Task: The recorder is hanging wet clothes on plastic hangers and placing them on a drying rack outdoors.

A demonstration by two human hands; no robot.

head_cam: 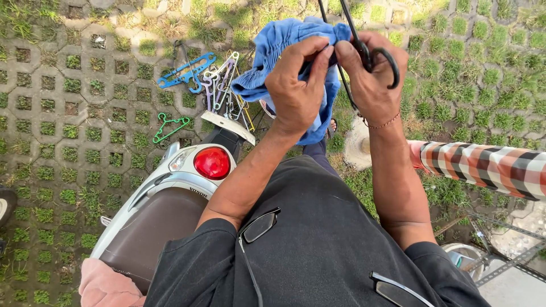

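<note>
Several plastic hangers (211, 85) lie in a tangled heap on the paving (68, 113), left of the blue cloth (267, 57): a flat blue one, pale lilac and white ones with thin curved hooks, and, a little apart and lower, a slim green one (170, 127). That paving is a grid of grey concrete cells with tufts of grass in the holes. Below the hangers stands a scooter (165, 210), its rear end smooth white plastic, with a glossy round red tail lamp and a matte brown seat; a pink fabric bundle (105, 287) sits at the seat's lower edge. The cloth, soft, crumpled and gathered into folds, is raised in front of the person, above the scooter's tail. The left hand (296, 91) is closed on its middle, thumb and fingers pinching the fabric. Just right of it the right hand (369, 79) grips the cloth's upper edge together with a thin black wire hanger (372, 57), whose rounded hook curls over the knuckles; a fine bead bracelet circles that wrist. Dark-framed glasses (259, 227) hang on the black shirt below the cloth. Right of the cloth, a checked orange, white and black fabric (489, 167) stretches across rougher grass.
</note>
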